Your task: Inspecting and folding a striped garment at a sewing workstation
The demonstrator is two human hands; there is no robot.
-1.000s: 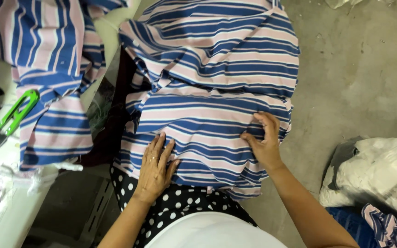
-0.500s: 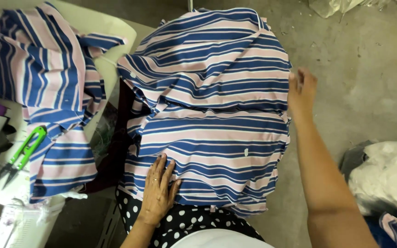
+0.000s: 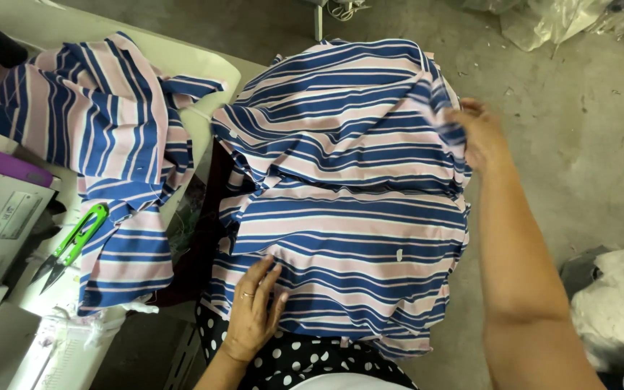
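We note a pink, blue and white striped garment (image 3: 348, 217) spread across the lap, over a polka-dot skirt (image 3: 297, 365). A second striped piece (image 3: 102, 152) drapes over the pale desk (image 3: 214, 72) at left, well apart. Right hand (image 3: 482, 133) at the garment's far right edge — fingers pinching the fabric there. Left hand (image 3: 254, 314) flat on the near hem, fingers slightly spread, pressing down. Green-handled thread snips (image 3: 74, 242) lie on the desk beside the second piece — untouched.
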